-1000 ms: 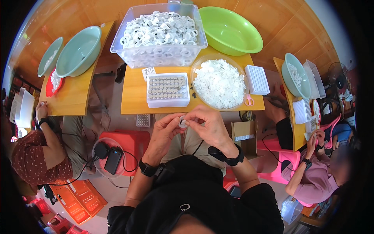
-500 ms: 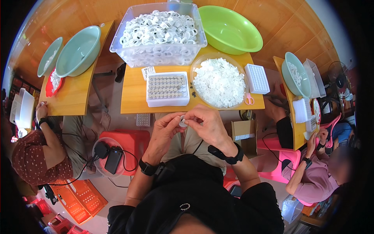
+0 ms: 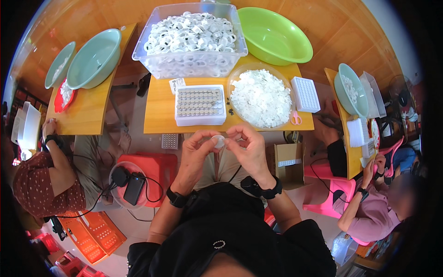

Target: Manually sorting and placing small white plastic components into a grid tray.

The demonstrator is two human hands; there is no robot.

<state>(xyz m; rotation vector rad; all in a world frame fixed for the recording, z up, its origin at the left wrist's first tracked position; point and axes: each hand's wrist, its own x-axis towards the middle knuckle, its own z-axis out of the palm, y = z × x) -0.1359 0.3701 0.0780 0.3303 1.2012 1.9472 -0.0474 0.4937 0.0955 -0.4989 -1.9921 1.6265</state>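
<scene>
A small round white plastic piece (image 3: 218, 140) is held up in front of the table edge, over my lap. My left hand (image 3: 196, 154) is closed on its left side, pinching it between thumb and fingers. The thumb of my right hand (image 3: 249, 150) meets its right side, with the index finger bent above. Just beyond my hands, a white tray (image 3: 200, 121) holds rows of round greyish discs. To its right stands a round clear tub (image 3: 258, 125) heaped with small white pieces. Fine detail on the held piece is too small to make out.
A clear bin (image 3: 194, 69) of white ring-shaped parts and a green basin (image 3: 277, 41) stand at the back. Pink scissors (image 3: 296, 118) and a white grid tray (image 3: 305, 94) lie right. Two people sit at side tables. A red stool (image 3: 152, 173) is left of my legs.
My right hand has shifted slightly right and its fingers have lifted off the top of the piece. The white piece now shows its round face more fully.
</scene>
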